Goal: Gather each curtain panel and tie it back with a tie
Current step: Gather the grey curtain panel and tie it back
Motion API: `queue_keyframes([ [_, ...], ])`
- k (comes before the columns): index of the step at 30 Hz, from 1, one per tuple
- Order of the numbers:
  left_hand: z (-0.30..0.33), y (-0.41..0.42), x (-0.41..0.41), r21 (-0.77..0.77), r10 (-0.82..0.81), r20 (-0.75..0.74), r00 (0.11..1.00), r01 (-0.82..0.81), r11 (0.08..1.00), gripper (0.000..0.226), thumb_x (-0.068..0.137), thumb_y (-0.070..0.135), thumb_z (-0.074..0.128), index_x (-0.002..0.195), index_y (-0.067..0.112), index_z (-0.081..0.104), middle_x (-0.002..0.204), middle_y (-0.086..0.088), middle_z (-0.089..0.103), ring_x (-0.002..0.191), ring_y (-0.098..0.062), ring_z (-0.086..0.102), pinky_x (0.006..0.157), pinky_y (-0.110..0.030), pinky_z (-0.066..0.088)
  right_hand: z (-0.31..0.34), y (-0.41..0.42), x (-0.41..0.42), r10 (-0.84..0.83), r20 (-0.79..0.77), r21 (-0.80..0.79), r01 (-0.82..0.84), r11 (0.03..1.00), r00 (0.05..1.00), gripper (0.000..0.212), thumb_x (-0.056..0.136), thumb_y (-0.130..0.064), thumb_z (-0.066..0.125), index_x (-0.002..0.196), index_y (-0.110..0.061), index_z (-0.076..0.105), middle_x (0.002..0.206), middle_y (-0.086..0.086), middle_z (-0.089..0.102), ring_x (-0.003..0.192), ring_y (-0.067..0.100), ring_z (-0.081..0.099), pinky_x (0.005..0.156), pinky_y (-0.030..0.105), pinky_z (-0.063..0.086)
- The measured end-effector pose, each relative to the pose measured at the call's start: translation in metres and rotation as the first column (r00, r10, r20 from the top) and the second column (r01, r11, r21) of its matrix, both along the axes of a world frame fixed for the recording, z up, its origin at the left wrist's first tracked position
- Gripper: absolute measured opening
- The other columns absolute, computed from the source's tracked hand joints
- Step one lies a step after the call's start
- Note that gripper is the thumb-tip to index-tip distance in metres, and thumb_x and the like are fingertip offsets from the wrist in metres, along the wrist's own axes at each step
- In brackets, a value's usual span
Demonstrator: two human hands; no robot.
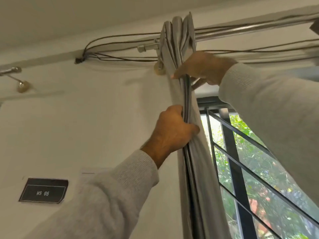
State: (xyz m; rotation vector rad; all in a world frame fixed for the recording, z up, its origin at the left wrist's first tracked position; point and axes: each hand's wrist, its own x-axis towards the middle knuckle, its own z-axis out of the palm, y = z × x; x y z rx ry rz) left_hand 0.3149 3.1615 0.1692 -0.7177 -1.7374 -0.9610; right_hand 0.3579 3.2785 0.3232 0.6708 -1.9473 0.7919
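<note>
A grey curtain panel (177, 40) hangs bunched into tight folds at the left end of a metal rod (241, 31). My left hand (172, 128) grips the gathered folds from the left, about halfway down the visible part. Higher up, my right hand (202, 66) holds the same bundle just under the rod, fingers wrapped round its right side. Below my left hand the curtain falls straight down along the window's left edge. No tie is in view.
A window with a black metal grille (238, 152) lies to the right, with greenery outside. Thin cables (120, 40) run along the wall above the rod. A dark label reading WS 05 (44, 191) is stuck on the white wall at lower left. Another rod end (12, 70) is at far left.
</note>
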Motion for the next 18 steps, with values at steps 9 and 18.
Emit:
queue_keyframes([
  [9, -0.071, -0.008, 0.0, 0.236, -0.191, 0.295, 0.936, 0.123, 0.964, 0.035, 0.082, 0.011, 0.09, 0.106, -0.004, 0.071, 0.088, -0.017, 0.076, 0.071, -0.026, 0.073, 0.067, -0.044, 0.066, -0.06, 0.012, -0.009, 0.177, 0.097, -0.006, -0.177, 0.984, 0.979, 0.024, 0.095, -0.03, 0.074, 0.108, -0.009, 0.07, 0.101, 0.008, 0.077, 0.085, 0.023, 0.08, 0.073, 0.037, 0.067],
  [18, -0.105, -0.003, -0.012, 0.26, -0.222, 0.304, 0.926, 0.143, 0.955, 0.014, 0.085, 0.01, 0.081, 0.078, 0.017, 0.072, 0.069, 0.003, 0.068, 0.054, -0.004, 0.065, 0.064, -0.03, 0.062, -0.168, 0.026, -0.078, 0.556, 0.058, -0.32, -0.512, 0.797, 0.829, 0.019, 0.1, -0.008, 0.066, 0.107, -0.022, 0.076, 0.089, -0.004, 0.075, 0.083, 0.013, 0.071, 0.07, 0.032, 0.06],
])
